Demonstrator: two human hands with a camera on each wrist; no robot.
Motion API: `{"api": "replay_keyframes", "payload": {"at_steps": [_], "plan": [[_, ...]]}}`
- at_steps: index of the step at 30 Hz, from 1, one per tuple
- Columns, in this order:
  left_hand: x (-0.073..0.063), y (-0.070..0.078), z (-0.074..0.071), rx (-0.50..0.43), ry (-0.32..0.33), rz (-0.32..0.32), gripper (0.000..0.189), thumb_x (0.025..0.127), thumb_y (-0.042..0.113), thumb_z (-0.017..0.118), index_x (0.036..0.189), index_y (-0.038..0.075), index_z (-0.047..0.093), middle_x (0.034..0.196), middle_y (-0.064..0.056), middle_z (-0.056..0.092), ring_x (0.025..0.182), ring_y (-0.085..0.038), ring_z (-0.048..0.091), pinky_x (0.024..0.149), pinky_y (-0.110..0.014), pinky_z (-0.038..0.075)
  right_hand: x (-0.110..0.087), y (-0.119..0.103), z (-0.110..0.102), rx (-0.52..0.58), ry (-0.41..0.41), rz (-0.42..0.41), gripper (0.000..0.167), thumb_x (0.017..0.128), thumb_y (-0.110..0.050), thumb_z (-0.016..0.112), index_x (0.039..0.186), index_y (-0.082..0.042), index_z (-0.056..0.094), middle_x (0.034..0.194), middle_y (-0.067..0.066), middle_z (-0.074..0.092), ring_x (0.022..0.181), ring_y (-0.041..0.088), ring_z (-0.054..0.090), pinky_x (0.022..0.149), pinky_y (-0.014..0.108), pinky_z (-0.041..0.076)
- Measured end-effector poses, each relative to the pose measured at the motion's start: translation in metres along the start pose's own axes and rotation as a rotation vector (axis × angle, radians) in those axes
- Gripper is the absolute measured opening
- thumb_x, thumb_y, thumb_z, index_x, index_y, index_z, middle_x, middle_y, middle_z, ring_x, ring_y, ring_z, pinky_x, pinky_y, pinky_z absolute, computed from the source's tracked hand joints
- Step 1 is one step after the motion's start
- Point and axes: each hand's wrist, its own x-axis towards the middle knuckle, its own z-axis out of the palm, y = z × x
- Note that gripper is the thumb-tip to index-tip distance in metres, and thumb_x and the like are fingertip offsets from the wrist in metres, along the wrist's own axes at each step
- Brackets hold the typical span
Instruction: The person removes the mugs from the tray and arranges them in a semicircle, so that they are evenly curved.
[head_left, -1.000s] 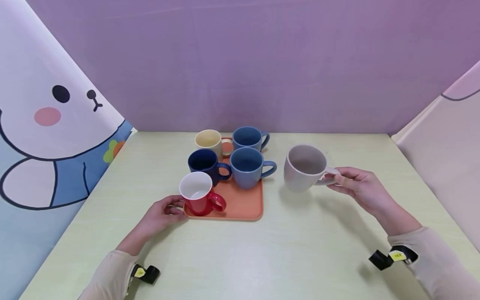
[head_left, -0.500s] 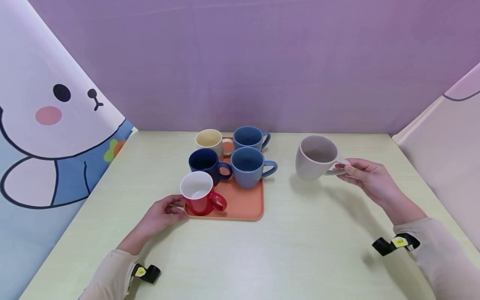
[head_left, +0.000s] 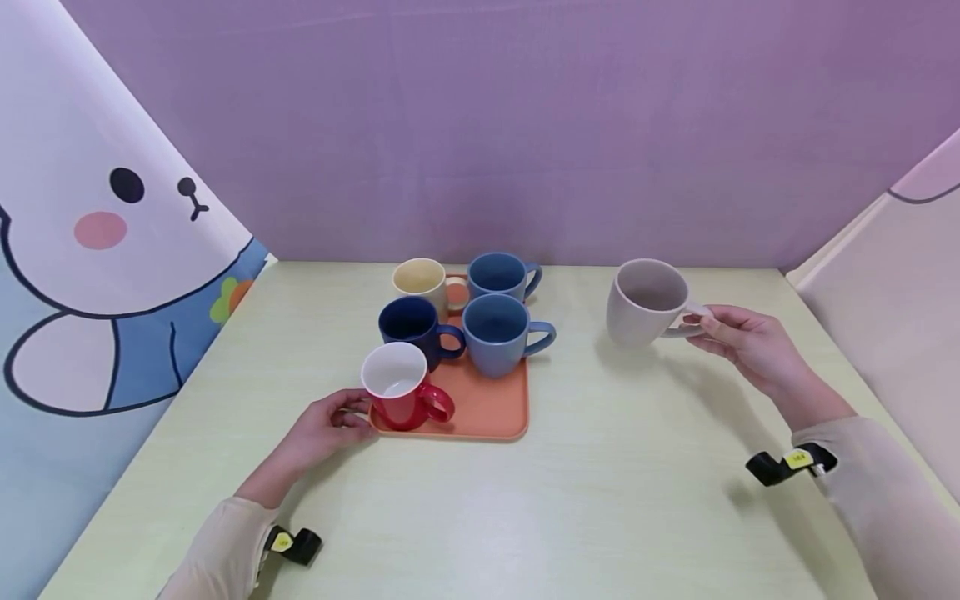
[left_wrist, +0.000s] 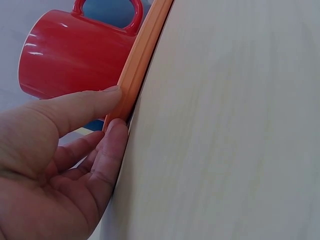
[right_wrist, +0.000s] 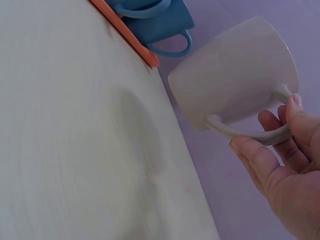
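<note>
A pale grey mug (head_left: 643, 310) hangs above the table to the right of the tray, upright in the head view. My right hand (head_left: 752, 348) grips its handle (right_wrist: 250, 134), fingers curled around it in the right wrist view. On the left, my left hand (head_left: 322, 433) pinches the near left corner of the orange tray (head_left: 491, 408), thumb on the rim and a finger low on its side. Just by that hand stands a red mug (left_wrist: 82, 55) with a white inside, its handle pointing right.
Behind the red mug on the tray are a dark blue mug (head_left: 408, 321), a cream mug (head_left: 418, 279) and two lighter blue mugs, one of them (head_left: 495, 333) nearer. A purple backdrop (head_left: 525, 133) rises at the table's (head_left: 510, 517) far edge.
My right hand has carried the grey mug to the right and farther back, away from the tray. My left hand and the mugs on the tray stay where they were.
</note>
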Motion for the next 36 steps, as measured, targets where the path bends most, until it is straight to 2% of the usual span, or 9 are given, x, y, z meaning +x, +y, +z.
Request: {"api": "replay_keyframes", "payload": {"at_steps": [12, 26, 36], "plan": [[0.0, -0.001, 0.0, -0.002, -0.002, -0.008, 0.053, 0.088, -0.002, 0.072, 0.133, -0.014, 0.048, 0.118, -0.024, 0.06, 0.096, -0.029, 0.065, 0.079, -0.021, 0.054, 0.008, 0.002, -0.016, 0.047, 0.022, 0.001, 0.029, 0.099, 0.014, 0.045, 0.104, 0.007, 0.073, 0.102, 0.015, 0.074, 0.095, 0.022, 0.072, 0.085, 0.031, 0.055], [0.001, -0.001, -0.001, -0.007, -0.01, 0.016, 0.053, 0.087, -0.003, 0.072, 0.133, -0.015, 0.048, 0.117, -0.025, 0.06, 0.096, -0.03, 0.065, 0.08, -0.021, 0.054, 0.023, 0.003, -0.033, 0.112, 0.088, -0.004, 0.03, 0.098, 0.015, 0.045, 0.103, 0.007, 0.074, 0.097, 0.016, 0.073, 0.091, 0.024, 0.072, 0.082, 0.031, 0.056], [0.001, -0.001, 0.0, -0.001, -0.003, 0.0, 0.052, 0.087, -0.004, 0.072, 0.132, -0.015, 0.049, 0.117, -0.025, 0.06, 0.095, -0.03, 0.065, 0.08, -0.022, 0.054, 0.037, 0.006, -0.048, 0.105, 0.111, 0.006, 0.03, 0.098, 0.014, 0.046, 0.101, 0.006, 0.074, 0.095, 0.015, 0.073, 0.088, 0.023, 0.073, 0.08, 0.031, 0.057]]}}
